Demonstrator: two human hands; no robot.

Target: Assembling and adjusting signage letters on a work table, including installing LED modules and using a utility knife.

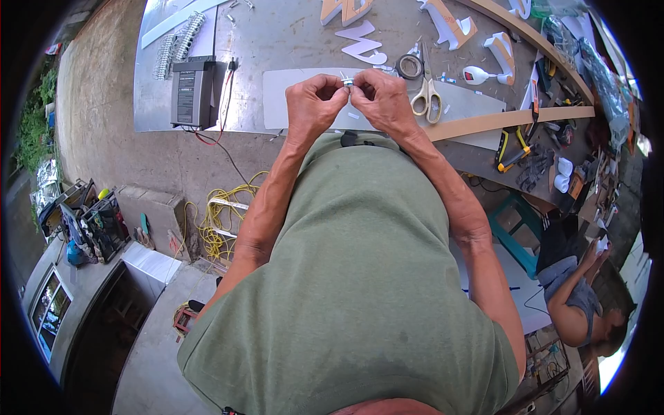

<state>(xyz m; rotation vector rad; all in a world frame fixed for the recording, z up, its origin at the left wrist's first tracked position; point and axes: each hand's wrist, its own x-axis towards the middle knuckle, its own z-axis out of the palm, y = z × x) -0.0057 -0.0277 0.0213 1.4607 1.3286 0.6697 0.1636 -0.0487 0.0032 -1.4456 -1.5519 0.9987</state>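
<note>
My left hand (311,105) and my right hand (384,101) meet over the near edge of the table, thumbs and fingertips pinched together. Between them they hold a small white-and-silver piece (348,81) with thin ends sticking up; it is too small to name. Beneath the hands lies a pale flat sheet (277,90). Close to the right hand are a roll of black tape (409,66) and scissors (427,102) with cream handles. White zigzag cut-out letters (362,43) lie beyond the hands.
A grey power supply box (193,95) with red and black wires stands at left, near coiled strips of small modules (188,36). A long tan strip (512,122) crosses the right side, by yellow-and-black pliers (514,151). Another person (577,290) sits at far right, holding something white.
</note>
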